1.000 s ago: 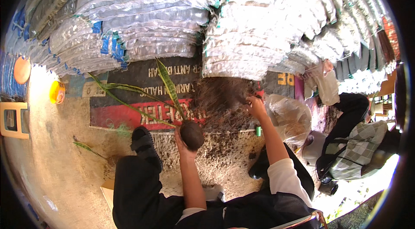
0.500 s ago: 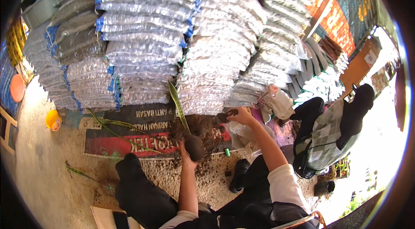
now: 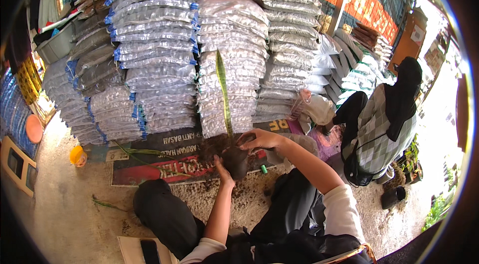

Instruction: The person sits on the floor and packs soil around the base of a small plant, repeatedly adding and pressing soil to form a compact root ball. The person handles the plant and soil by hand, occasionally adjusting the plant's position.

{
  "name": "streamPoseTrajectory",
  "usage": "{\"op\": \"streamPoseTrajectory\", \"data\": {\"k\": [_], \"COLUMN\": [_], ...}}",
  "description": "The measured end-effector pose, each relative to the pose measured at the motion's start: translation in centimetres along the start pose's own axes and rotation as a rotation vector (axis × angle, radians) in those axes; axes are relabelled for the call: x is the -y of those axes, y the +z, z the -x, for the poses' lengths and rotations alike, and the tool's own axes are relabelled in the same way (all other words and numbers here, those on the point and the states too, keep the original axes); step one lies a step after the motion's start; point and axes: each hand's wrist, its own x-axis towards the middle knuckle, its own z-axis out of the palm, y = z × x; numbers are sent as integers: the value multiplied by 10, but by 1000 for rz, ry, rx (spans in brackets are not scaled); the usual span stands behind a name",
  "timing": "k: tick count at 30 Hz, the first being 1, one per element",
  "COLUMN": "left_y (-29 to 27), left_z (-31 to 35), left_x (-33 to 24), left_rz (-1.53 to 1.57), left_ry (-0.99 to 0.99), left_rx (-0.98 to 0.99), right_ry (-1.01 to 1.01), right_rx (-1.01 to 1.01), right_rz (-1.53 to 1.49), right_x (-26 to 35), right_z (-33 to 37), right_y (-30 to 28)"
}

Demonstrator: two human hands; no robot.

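Low in front of me, my left hand grips the side of a dark, rounded plant pot. From the pot rises one long green leaf with yellow edges, a snake plant, standing nearly upright. My right hand is at the pot's top right, with its fingers curled over the rim beside the leaf base. Whatever is in those fingers is hidden. Loose dark soil lies heaped behind the pot on a printed banner sheet. More snake plant leaves lie on the sheet to the left.
Tall stacks of filled plastic sacks stand behind the sheet. Another person crouches at the right, near black pots. A small green cylinder lies by the soil. A yellow bucket and a phone are at the left.
My right hand has moved left from the soil's right side to the pot's rim. The pot and leaf have become more upright in my left hand. The whole view has shifted.
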Motion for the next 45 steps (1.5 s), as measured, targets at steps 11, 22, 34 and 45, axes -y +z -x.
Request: {"op": "streamPoseTrajectory", "data": {"k": [11,22,34,45], "left_y": [19,66,-36,-48], "left_z": [-5,-21,-44,-52], "left_x": [-10,-38,-11,-2], "left_rz": [-106,-229,-205,-318], "left_ry": [10,140,42,25], "left_rx": [291,271,-60,-127], "right_ry": [-367,-673,-332,-440], "right_rx": [-530,-873,-725,-838], "right_rz": [372,-407,-406,-518], "right_x": [25,20,-25,-46], "right_z": [29,-8,-19,-36], "right_y": [12,65,102,101]}}
